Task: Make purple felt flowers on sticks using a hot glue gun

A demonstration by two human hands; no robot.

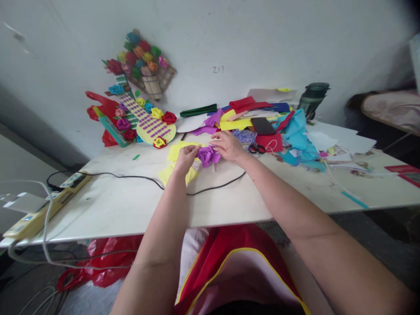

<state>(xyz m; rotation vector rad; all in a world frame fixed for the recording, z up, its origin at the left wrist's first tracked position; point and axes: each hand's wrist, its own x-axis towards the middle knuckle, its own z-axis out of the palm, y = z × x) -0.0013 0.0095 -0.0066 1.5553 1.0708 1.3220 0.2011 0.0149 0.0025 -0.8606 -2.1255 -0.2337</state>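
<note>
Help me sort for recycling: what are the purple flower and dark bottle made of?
The purple flower looks like matt crepe paper or thin cloth, with crumpled folds. The dark bottle seems glossy plastic, perhaps glass: its tinted body looks see-through.

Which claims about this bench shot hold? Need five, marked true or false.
1. Left hand and right hand both touch the purple paper flower. True.
2. Scissors lie left of the flower. False: right of it.
3. A black cable crosses part of the table. True.
4. The power strip sits at the table's right end. False: left end.
5. Yellow paper lies near the left hand. True.
</note>
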